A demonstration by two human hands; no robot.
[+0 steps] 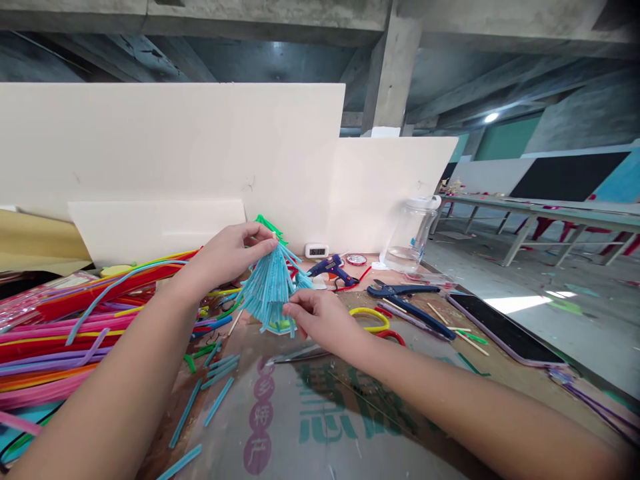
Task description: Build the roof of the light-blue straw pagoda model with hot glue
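A cone-shaped skirt of light-blue pipe cleaner strips (267, 287) hangs above the table, its layered strands fanning downward. My left hand (233, 253) pinches its narrow top, where the tip of a pale stick shows. At the lower right edge, the curled fingers of my right hand (320, 317) are closed on the blue strands. Something green (270, 227) peeks out behind the top of the cone. Several cut blue pipe cleaner pieces (219, 401) lie on the table below my left forearm. Scissors (300, 355) with red and yellow handles rest beneath my right hand.
Bundles of coloured pipe cleaners (55, 353) crowd the left. Behind are a glue gun (335, 268), a small digital clock (317, 251) and a water jug (410, 233). Blue-handled pliers (420, 308), thin sticks and a phone (505, 328) lie right. White boards (165, 147) stand behind.
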